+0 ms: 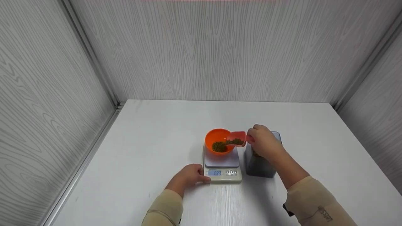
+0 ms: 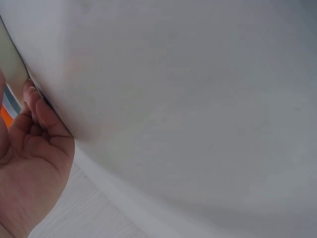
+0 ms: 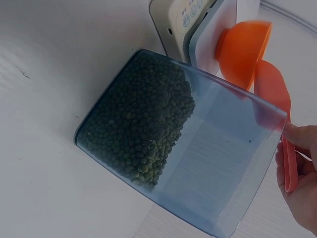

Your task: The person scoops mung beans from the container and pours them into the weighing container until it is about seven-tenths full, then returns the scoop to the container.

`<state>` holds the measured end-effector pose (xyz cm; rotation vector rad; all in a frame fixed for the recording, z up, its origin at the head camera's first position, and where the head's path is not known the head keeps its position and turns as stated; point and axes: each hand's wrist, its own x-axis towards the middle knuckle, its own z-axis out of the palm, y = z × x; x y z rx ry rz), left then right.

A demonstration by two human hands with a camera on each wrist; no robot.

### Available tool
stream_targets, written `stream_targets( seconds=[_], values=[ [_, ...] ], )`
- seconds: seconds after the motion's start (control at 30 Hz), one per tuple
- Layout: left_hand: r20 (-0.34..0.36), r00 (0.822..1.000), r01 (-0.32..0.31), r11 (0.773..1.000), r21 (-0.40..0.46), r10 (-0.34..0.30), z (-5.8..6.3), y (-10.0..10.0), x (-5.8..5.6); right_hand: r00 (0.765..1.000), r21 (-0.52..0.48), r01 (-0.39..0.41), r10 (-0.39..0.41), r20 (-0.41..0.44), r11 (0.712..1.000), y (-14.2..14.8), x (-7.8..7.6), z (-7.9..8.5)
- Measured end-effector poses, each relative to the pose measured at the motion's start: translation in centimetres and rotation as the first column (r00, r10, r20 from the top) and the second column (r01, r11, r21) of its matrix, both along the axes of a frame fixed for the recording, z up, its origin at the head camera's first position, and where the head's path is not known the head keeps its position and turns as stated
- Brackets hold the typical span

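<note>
My right hand [image 1: 265, 141] grips the handle of a translucent red scoop [image 1: 237, 135] that holds small green beans, which look like mung beans. The scoop tilts over the rim of an orange bowl [image 1: 216, 134], where a heap of beans [image 1: 219, 147] lies. Under the bowl is a kitchen scale [image 1: 222, 162] with a lit display. At the scale's front left corner, my left hand [image 1: 190, 175] holds its edge, thumb along the front and fingers at the side. Below my right hand stands a clear bluish container [image 3: 213, 148], partly filled with beans [image 3: 141, 119].
The white table [image 1: 150, 135] carries the scale with the container close to its right side. Grey wood-grain panels [image 1: 204, 50] rise behind the table and on both sides.
</note>
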<state>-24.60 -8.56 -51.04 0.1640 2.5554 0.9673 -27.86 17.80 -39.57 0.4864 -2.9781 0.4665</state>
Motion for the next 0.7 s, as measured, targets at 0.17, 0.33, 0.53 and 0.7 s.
stream_targets(
  seconds=[0.17,0.33,0.53,0.7],
  values=[
    [-0.008,1.000,0.003,1.000,0.011,-0.003,-0.08,-0.01,0.04,0.999,-0.001,-0.011,0.011,-0.033,1.000,-0.02,0.01,-0.17],
    [-0.002,1.000,-0.002,1.000,0.007,0.002,-0.03,0.03,0.03,0.999,0.016,-0.013,0.013,-0.036,1.000,0.00,-0.05,-0.28],
    [-0.008,1.000,0.005,1.000,0.002,-0.005,0.01,0.04,0.02,0.999,0.024,-0.017,0.018,-0.039,1.000,-0.08,0.00,-0.21],
    [-0.011,1.000,0.009,1.000,-0.006,-0.010,-0.04,0.00,-0.04,1.000,0.028,-0.003,0.004,-0.028,1.000,-0.29,0.12,0.01]
  ],
)
